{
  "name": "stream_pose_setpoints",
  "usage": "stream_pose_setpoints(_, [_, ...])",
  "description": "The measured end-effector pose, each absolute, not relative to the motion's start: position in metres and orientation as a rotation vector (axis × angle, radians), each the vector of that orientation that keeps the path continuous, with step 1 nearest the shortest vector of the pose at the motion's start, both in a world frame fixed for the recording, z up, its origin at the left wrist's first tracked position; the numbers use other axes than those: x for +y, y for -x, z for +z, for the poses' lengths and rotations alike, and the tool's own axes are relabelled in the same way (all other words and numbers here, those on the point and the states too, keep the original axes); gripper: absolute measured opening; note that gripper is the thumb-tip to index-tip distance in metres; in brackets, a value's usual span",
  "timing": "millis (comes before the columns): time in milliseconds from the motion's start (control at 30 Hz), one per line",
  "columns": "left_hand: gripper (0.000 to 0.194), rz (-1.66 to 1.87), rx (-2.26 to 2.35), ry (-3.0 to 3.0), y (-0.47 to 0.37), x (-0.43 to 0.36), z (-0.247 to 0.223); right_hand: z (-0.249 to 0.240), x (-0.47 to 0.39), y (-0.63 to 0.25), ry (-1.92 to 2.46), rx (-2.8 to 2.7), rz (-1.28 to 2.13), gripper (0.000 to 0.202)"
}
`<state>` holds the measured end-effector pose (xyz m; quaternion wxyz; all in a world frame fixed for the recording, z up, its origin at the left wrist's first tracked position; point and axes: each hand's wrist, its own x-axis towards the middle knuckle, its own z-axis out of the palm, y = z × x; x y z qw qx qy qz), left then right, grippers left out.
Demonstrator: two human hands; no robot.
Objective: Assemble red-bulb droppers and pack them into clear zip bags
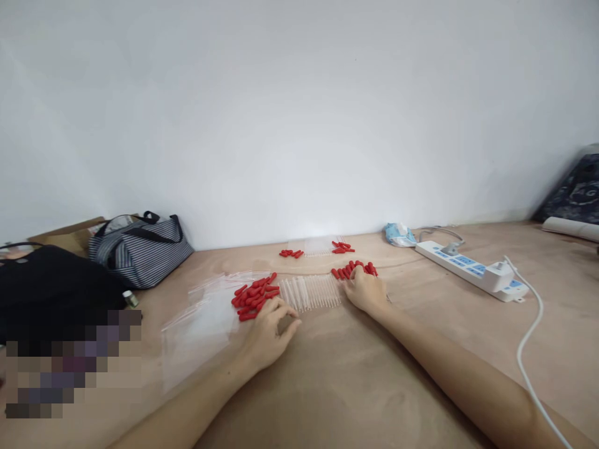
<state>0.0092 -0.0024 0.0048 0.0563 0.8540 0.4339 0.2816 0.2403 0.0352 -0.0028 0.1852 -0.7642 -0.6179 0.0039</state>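
Beside the left pile of red rubber-like pieces (253, 297) is my left hand (274, 330), its thumb and fingers apart with nothing visible between them. My right hand (366, 290) rests at the right cluster of red pieces (346, 272), fingers curled down; what they hold, if anything, is too small to tell. Between the hands lies a row of thin clear tubes or sticks (311, 293), side by side. Clear plastic bags (201, 337) are spread flat to the left, partly behind my left forearm. Farther back, more clear sticks (317, 246) lie between two small red groups (291, 254).
A white power strip (472, 268) with plugs and a trailing cable (524, 337) lies at right. Near the wall is a blue-white packet (399, 234). At left are a striped bag (145, 252), black cloth (56, 293) and a small bottle (131, 299).
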Motion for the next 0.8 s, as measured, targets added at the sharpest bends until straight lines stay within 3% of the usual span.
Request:
stream_pose_setpoints(167, [0.015,0.649,1.853,-2.534,0.012,0.044,0.036,0.005,0.037,-0.235,2.053,-1.874,-0.032,0.031])
stream_pose_setpoints(400, [0.011,0.347,1.984,-2.374,0.013,0.119,0.041,0.013,0.046,-0.224,2.236,-1.869,0.124,0.028])
stream_pose_setpoints(533, [0.021,0.238,2.013,-2.284,0.005,0.131,0.033,0.013,0.053,-0.222,2.255,-1.877,0.175,0.025])
stream_pose_setpoints(667, [0.025,0.338,2.013,-2.22,0.003,0.134,0.034,0.012,0.058,-0.219,2.258,-1.893,0.203,0.024])
stream_pose_setpoints(800, [0.016,0.635,1.943,-2.179,-0.003,0.129,0.043,0.01,0.059,-0.215,2.229,-1.91,0.212,0.02])
